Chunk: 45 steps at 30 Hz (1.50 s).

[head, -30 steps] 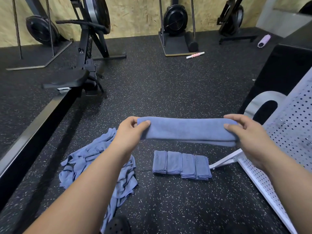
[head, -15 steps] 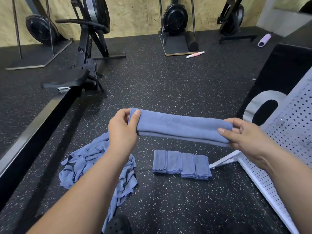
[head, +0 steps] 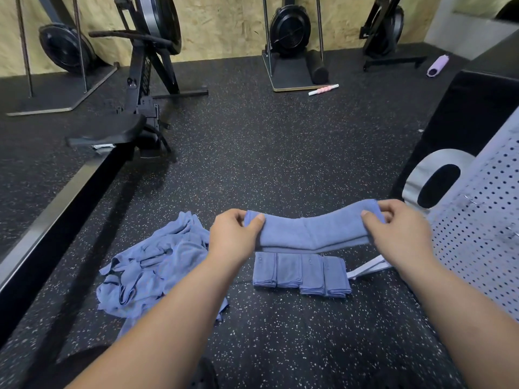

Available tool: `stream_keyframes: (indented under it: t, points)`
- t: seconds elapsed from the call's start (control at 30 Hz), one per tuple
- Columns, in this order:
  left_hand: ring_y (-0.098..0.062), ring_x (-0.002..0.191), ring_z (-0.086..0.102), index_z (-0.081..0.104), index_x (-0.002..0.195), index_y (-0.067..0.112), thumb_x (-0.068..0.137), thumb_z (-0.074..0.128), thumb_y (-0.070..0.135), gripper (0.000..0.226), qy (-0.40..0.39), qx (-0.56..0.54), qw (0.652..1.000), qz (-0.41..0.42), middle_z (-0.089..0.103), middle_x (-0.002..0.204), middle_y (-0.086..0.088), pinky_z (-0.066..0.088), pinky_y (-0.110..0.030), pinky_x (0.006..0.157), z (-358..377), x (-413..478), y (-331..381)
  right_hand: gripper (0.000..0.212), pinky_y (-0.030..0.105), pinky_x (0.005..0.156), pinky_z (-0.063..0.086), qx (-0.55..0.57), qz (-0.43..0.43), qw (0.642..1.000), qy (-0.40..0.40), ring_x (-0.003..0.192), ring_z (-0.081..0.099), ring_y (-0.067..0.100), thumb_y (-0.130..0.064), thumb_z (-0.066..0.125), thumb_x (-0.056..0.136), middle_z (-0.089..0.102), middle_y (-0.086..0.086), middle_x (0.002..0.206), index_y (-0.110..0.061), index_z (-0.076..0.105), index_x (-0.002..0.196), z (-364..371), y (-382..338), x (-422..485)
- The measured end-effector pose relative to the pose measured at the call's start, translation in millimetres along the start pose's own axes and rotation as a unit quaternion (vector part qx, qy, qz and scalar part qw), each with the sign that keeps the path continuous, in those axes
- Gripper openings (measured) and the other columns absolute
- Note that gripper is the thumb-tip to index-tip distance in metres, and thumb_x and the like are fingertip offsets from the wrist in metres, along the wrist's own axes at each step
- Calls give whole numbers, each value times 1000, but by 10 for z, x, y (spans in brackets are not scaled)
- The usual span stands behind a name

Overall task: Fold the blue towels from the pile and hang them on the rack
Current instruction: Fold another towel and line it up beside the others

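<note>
I hold a blue towel (head: 311, 230), folded into a long strip, in the air above the floor. My left hand (head: 233, 237) pinches its left end and my right hand (head: 398, 231) pinches its right end. The strip sags a little in the middle. Below it, several folded blue towels (head: 302, 273) lie side by side in a row on the floor. A loose pile of blue towels (head: 151, 268) lies to the left, partly behind my left forearm. The white perforated rack (head: 483, 220) leans at the right edge.
A rowing machine (head: 140, 88) and its long rail (head: 50, 209) run along the left. More gym machines stand against the far wall. A black box (head: 463, 116) stands at the right behind the rack. A pink roller (head: 323, 89) and a purple bottle (head: 437, 66) lie far off.
My hands have come closer together and lower, toward the row of folded towels. The strip, taut before, now bends in the middle.
</note>
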<state>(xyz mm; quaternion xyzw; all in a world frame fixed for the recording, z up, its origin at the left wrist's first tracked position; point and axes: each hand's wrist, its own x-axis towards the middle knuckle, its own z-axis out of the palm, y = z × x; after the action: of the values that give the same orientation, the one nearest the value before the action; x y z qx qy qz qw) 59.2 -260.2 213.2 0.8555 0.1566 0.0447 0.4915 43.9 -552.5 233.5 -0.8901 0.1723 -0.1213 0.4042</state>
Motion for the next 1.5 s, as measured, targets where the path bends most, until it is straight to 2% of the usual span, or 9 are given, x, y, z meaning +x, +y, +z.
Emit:
stream_keyframes:
  t: [0.23, 0.37, 0.53, 0.67, 0.83, 0.97, 1.13, 1.33, 1.5]
  points:
    - [-10, 86, 67, 63, 107, 33, 91, 73, 28, 19, -25, -28, 999, 29, 69, 96, 13, 50, -30, 73, 371, -372, 235, 25, 21, 71, 50, 30, -111, 993, -38, 83, 64, -6, -28, 77, 91, 70, -19, 93, -32, 65, 112, 244, -426, -451]
    - [-11, 94, 70, 60, 110, 32, 94, 66, 19, 21, -57, -142, 988, 1, 71, 103, 13, 56, -34, 87, 603, -569, 307, 31, 36, 85, 54, -3, -170, 982, -87, 94, 65, 8, -23, 76, 90, 69, -17, 108, -32, 64, 116, 465, -401, -605]
    - [-15, 90, 72, 60, 105, 23, 93, 74, 50, 33, -40, -256, 964, -61, 74, 100, -1, 56, -33, 84, 612, -593, 316, 33, 21, 87, 51, 54, -189, 972, -127, 99, 66, 0, -10, 66, 93, 71, -21, 110, -34, 74, 115, 497, -359, -614]
    - [-9, 78, 67, 64, 105, 21, 86, 83, 29, 27, -9, -264, 960, -90, 73, 97, 0, 50, -20, 68, 562, -501, 256, 30, 29, 94, 53, 139, -98, 979, -115, 104, 69, -3, -16, 53, 105, 76, -20, 111, -36, 68, 123, 465, -345, -494]
    - [-15, 80, 68, 69, 104, 13, 79, 78, 35, 34, -84, -366, 917, -130, 73, 91, -4, 59, -39, 91, 561, -481, 258, 63, 41, 105, 49, 144, 95, 974, -149, 120, 61, 13, -63, 52, 102, 60, -12, 137, -35, 37, 156, 488, -247, -242]
    - [-16, 87, 67, 66, 109, 16, 84, 74, 37, 34, -156, -309, 926, -150, 72, 101, -3, 60, -37, 93, 547, -435, 154, 29, 26, 56, 59, 274, 158, 926, -204, 72, 74, 4, -33, 53, 109, 72, 3, 113, -27, 57, 138, 526, -279, -230]
    - [-21, 96, 77, 52, 138, 24, 89, 75, 57, 63, -211, -215, 936, -179, 73, 120, -3, 64, -41, 83, 550, -347, -73, 34, 53, 95, 61, 200, 110, 946, -231, 94, 78, 18, -27, 60, 105, 79, -3, 105, -37, 54, 138, 681, -151, -308]
    - [-22, 101, 72, 52, 134, 36, 83, 77, 59, 61, -127, -109, 975, -146, 70, 116, -3, 60, -49, 95, 638, -378, -507, 47, 55, 82, 65, 229, 182, 886, -360, 96, 80, 28, -16, 64, 104, 79, 7, 112, -33, 47, 144, 955, 61, -451]
    - [-25, 96, 74, 51, 136, 42, 67, 80, 62, 78, -157, -113, 958, -211, 72, 118, -6, 62, -52, 94, 920, -440, -1164, 81, 41, 71, 66, 142, 191, 895, -376, 94, 74, 27, -11, 70, 101, 71, 6, 110, -23, 23, 165, 1321, 541, -541]
